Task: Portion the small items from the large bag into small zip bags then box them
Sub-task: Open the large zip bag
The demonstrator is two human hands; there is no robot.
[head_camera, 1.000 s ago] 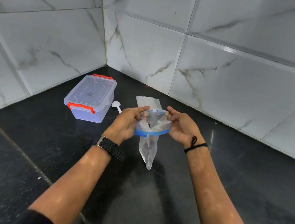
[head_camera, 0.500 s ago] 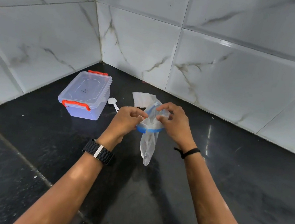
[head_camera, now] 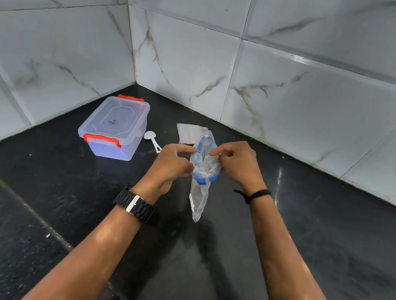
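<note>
Both hands hold a clear zip bag [head_camera: 201, 175] with a blue zip strip up in the air above the dark counter [head_camera: 305, 236]. The left hand [head_camera: 174, 164] has its fingers curled and pinches the left side of the bag's mouth between thumb and forefinger; the right hand [head_camera: 236, 163] pinches the right side the same way, fingers bent round the rim. The bag hangs down limp below them, its tip clear of the counter. A second ago the hands were spread apart with the mouth stretched wide; now they are drawn close together and the mouth is narrow and stands up tall. Behind lie a stack of small bags [head_camera: 189, 132], a white spoon [head_camera: 152, 138] and a lidded box [head_camera: 115, 128] with red clips, well left.
</note>
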